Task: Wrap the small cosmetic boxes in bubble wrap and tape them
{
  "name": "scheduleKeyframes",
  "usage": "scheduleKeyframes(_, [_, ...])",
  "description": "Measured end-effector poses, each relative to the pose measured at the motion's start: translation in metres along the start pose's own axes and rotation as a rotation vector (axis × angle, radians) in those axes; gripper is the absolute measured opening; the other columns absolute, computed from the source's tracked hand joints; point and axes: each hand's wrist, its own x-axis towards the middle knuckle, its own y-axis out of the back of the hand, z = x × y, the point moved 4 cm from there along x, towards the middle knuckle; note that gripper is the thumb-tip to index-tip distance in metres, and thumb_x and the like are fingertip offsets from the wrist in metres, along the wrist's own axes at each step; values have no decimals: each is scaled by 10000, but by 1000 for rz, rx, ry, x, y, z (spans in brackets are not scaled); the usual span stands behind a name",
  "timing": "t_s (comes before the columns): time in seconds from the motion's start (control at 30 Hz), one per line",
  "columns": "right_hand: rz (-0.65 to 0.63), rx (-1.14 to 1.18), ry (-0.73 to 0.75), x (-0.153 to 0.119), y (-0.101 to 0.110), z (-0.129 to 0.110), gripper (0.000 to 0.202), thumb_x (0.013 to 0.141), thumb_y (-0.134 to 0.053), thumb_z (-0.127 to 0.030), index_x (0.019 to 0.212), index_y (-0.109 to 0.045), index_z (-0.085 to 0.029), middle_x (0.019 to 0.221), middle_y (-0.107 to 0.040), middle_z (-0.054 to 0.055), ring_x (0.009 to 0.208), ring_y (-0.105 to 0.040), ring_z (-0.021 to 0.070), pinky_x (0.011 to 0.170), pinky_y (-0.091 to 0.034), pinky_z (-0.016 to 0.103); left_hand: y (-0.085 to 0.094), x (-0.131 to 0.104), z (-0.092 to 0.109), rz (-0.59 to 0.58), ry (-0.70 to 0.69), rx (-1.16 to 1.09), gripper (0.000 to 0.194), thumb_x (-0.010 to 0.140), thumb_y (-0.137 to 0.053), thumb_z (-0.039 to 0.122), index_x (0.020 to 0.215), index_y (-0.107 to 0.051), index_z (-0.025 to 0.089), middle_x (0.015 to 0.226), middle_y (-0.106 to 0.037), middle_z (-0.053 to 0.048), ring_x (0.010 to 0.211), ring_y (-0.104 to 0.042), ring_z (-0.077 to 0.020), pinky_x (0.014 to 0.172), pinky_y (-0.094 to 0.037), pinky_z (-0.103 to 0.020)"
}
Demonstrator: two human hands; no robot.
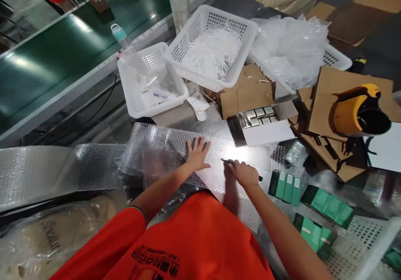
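A sheet of clear bubble wrap (163, 142) stretches across the table in front of me. My left hand (198, 155) lies flat on it with the fingers spread. To its right, my right hand (244, 173) is closed around a slim black utility knife (230, 161), whose tip points left over the wrap. The knife's middle is hidden by my fingers. Just beyond the right hand stands an open white box (266, 133) holding several silvery square packs (261, 115). Green boxes (288, 188) are grouped to the right of my right forearm.
White baskets (175, 59) hold shredded paper and plastic packaging at the back. Cardboard pieces (326, 100) and a yellow-and-black tape dispenser (351, 115) are at right. A green conveyor (62, 54) runs along the left. More wrap (46, 171) extends left, and a bottle (120, 34) leans by the conveyor.
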Motion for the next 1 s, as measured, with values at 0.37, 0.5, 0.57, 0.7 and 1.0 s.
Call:
scheduleKeyframes(0.37, [-8,-147,25,-9,-14,67,461,1034,-319,-458,1203,-636,-169,986,-713,169,877,-728,279,687,-485,318,-24,13,8,-139,82,-84,1425,573,-852,627,1590,90,295,1651,211,-134,1486,208,-468,1102,13,-790])
scheduleKeyframes(0.5, [-33,-126,-17,-13,-13,85,429,1024,-365,-454,1174,-647,-168,976,-718,172,888,-724,296,701,-489,341,-23,15,6,-149,119,-58,1483,534,-849,660,1579,130,274,1642,232,-140,1467,244,-481,1083,23,-807])
scheduleKeyframes(0.57, [-21,-78,-85,-18,-9,86,441,1025,-352,-457,1165,-641,-154,994,-714,179,894,-721,295,715,-492,352,-21,15,4,-150,142,-57,1489,535,-827,694,1577,140,252,1637,238,-145,1455,265,-489,1077,30,-810])
scheduleKeyframes(0.7, [35,170,-308,-38,-6,75,553,1008,-294,-570,1191,-586,-137,1039,-699,177,928,-710,291,719,-497,351,-19,14,2,-108,171,-107,1412,602,-737,765,1580,136,241,1639,230,-146,1470,245,-472,1096,25,-789])
scheduleKeyframes(1.0, [-57,390,-482,-88,-61,64,286,966,-402,-257,1174,-551,-129,1030,-704,159,914,-706,261,690,-469,323,-4,18,-35,96,319,-25,826,938,-414,644,1607,-144,242,1685,-27,-141,1536,-31,-421,1121,-174,-754])
